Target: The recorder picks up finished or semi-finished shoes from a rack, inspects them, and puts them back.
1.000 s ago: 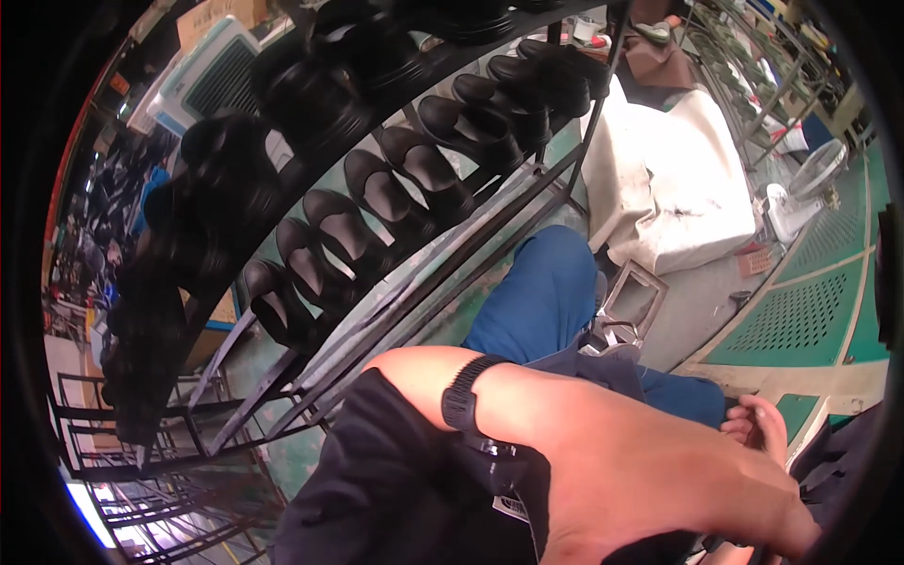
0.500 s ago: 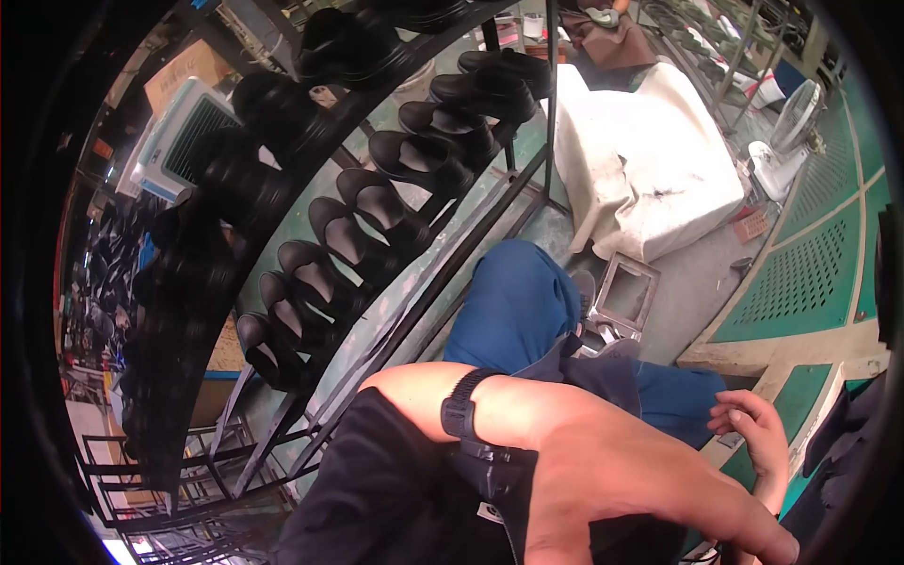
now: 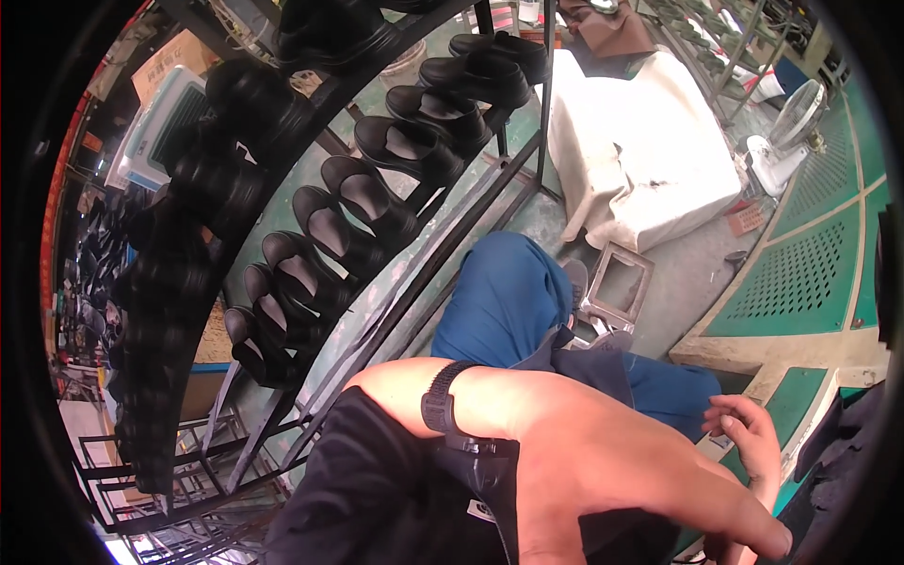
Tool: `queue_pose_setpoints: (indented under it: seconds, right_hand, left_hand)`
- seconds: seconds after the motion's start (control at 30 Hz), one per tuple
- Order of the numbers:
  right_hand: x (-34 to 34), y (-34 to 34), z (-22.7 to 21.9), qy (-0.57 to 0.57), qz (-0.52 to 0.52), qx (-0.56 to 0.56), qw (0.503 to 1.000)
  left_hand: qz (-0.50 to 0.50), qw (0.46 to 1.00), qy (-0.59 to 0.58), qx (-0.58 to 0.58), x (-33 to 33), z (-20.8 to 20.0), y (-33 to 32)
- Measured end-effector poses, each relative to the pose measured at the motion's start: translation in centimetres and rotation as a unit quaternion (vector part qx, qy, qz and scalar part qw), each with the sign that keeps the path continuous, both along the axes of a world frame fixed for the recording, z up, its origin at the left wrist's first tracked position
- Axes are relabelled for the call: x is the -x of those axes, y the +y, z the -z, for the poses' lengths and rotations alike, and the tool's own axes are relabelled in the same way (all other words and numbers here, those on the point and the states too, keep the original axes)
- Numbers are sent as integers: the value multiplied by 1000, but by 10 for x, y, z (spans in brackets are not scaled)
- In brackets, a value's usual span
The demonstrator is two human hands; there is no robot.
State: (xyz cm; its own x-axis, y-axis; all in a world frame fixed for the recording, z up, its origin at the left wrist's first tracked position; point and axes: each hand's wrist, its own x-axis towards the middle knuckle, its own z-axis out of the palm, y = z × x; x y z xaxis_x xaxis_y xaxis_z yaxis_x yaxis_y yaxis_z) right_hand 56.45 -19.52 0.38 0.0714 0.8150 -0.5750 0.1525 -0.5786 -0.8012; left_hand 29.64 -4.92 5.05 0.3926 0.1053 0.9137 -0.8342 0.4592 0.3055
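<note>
My left hand (image 3: 631, 461) reaches across the front of me, very close to the camera, with a black strapped watch (image 3: 443, 400) on its wrist. Its thumb and a long finger are stretched apart; nothing shows between them, and the lower edge cuts part of the hand off. My right hand (image 3: 746, 431) is raised at the lower right, beside the green and cream machine frame (image 3: 796, 405). Its fingers are loosely bent and slightly apart, with no object visible in them. My blue trouser legs (image 3: 499, 301) lie beyond the left arm.
Black slip-on shoes (image 3: 363, 198) line a dark metal rack (image 3: 443, 268) on my left. Ahead stands a white-covered block (image 3: 650, 151), with a metal frame (image 3: 619, 285) near my feet. A white fan (image 3: 791, 137) and green perforated panels (image 3: 791, 282) are at the right.
The whole view has shifted a little, so the rack and shoes appear slightly further left and higher. Both hands keep nearly the same pose.
</note>
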Motion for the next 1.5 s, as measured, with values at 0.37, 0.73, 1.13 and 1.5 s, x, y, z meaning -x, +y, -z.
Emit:
queue_pose_setpoints:
  seconds: [0.37, 0.73, 1.13, 1.5]
  right_hand:
    - [-8, -3, 8, 1, -5, 12, 1000]
    - [-9, -2, 14, -19, -34, 12, 999]
    - [-12, -4, 18, -38, -41, 1, 998]
    - [-14, -2, 12, -139, -84, 5, 987]
  left_hand:
    - [-622, 534, 442, -366, 75, 64, 134]
    - [-687, 113, 475, -538, 224, 149, 201]
    - [-724, 131, 455, -501, 206, 143, 257]
    - [-677, 184, 572, -424, 183, 177, 325]
